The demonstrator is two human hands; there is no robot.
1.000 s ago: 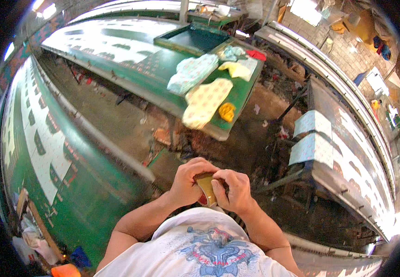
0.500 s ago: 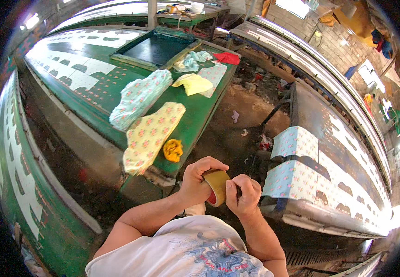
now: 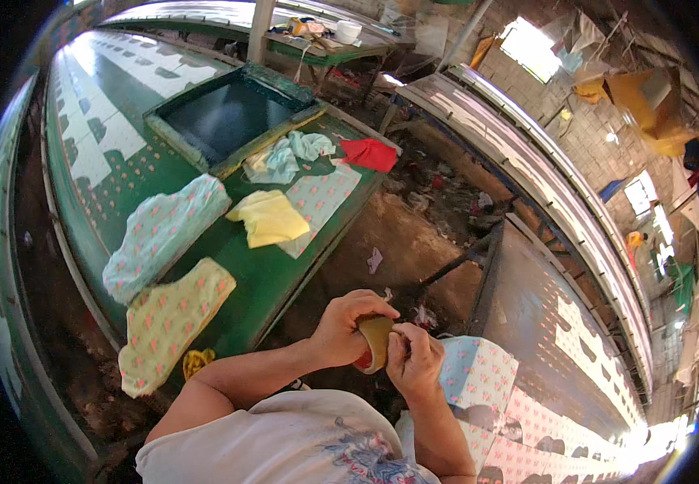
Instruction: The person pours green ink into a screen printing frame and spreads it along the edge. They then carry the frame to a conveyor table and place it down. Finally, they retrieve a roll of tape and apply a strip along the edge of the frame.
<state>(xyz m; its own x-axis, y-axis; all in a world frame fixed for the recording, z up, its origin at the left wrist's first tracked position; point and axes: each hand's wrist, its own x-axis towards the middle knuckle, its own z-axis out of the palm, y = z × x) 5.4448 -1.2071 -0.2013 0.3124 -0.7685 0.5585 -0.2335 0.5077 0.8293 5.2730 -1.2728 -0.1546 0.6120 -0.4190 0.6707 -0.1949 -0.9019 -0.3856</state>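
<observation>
While closely curled, both hands [image 3: 351,327] [image 3: 416,355] on a brown tape roll [image 3: 377,340].

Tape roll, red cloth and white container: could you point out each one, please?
Tape roll [image 3: 377,339], head view, brown outer surface.
Red cloth [image 3: 369,155], head view, its middle.
White container [image 3: 348,33], head view, its side.

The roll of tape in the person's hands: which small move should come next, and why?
Probably the right hand should pick gently at the tape roll for a free end: the left hand holds the roll, the right hand's curled fingers are at its right side, and no loose strip is visible.
</observation>
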